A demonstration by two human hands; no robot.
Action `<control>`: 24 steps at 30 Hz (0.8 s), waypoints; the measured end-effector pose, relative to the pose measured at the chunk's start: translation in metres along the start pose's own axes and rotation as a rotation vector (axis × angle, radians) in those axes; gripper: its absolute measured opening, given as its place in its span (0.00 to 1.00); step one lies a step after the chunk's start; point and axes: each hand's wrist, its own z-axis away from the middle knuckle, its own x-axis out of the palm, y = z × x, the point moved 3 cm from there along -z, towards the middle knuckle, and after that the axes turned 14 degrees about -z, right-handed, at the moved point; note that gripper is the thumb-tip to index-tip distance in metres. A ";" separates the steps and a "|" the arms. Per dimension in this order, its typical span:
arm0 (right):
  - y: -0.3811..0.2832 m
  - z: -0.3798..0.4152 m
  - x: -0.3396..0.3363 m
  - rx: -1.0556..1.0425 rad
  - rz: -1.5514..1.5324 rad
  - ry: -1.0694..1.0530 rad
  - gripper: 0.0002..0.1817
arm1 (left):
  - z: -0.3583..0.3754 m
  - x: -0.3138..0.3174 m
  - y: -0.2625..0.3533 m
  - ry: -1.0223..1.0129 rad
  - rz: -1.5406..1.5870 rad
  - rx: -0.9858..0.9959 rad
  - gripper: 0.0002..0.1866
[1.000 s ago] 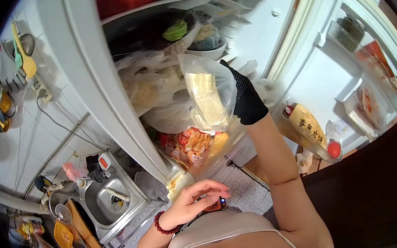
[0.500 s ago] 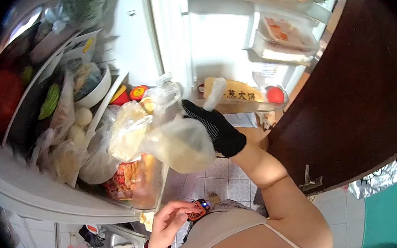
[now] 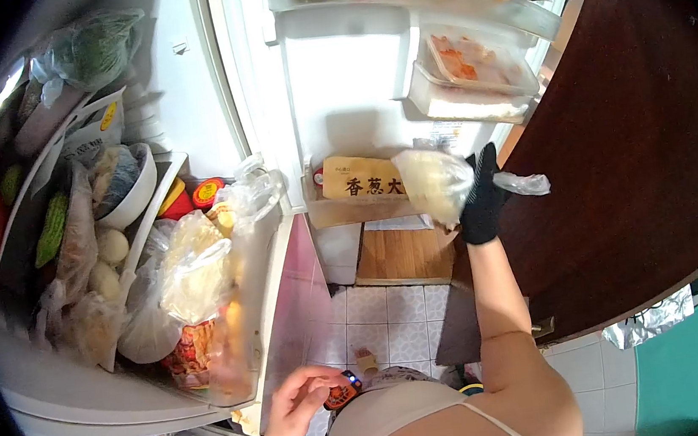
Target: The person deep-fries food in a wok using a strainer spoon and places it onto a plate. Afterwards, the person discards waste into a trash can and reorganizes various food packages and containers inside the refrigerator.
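My right hand [image 3: 483, 195], in a black knit glove, grips the gathered neck of a plastic bag [image 3: 437, 181] with something pale inside. The bag hangs on the left side of the glove, before the fridge door's lower shelf, and its loose end sticks out to the right. Behind the bag, a tan packet with dark Chinese characters [image 3: 358, 179] stands in that door shelf [image 3: 357, 210]. Low in view, my bare left hand [image 3: 300, 402] has loosely bent fingers, apart, with nothing seen in them. Its fingertips are beside a small orange-and-black device with a blue light [image 3: 343, 390] at my waist.
The open fridge's drawer [image 3: 265, 312] holds several bagged foods, including a pale bag [image 3: 197, 272]. A white bowl [image 3: 132, 190] and a green bitter gourd [image 3: 52, 228] lie on the shelf above. A clear container [image 3: 470, 77] sits in the door. A dark brown panel [image 3: 600, 174] stands at right.
My right hand has carried the plastic bag rightward from over the drawer to the door's lower shelf. The view has shifted slightly. My left hand has stayed near the device.
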 end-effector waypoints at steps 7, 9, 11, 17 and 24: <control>0.059 -0.065 -0.026 -0.232 1.269 -0.448 0.14 | -0.008 0.002 0.004 -0.042 0.005 0.038 0.12; 0.066 -0.063 -0.032 0.007 0.906 -0.397 0.16 | -0.009 -0.001 0.003 -0.032 0.020 0.050 0.11; 0.064 -0.050 -0.035 0.098 0.889 -0.469 0.23 | -0.009 -0.003 -0.001 0.008 0.018 0.027 0.11; 0.065 -0.032 -0.036 0.055 1.081 -0.527 0.31 | -0.009 0.000 0.000 0.016 0.046 0.068 0.11; 0.071 -0.043 -0.052 0.108 0.875 -0.451 0.26 | -0.011 0.005 -0.001 0.002 0.008 0.062 0.12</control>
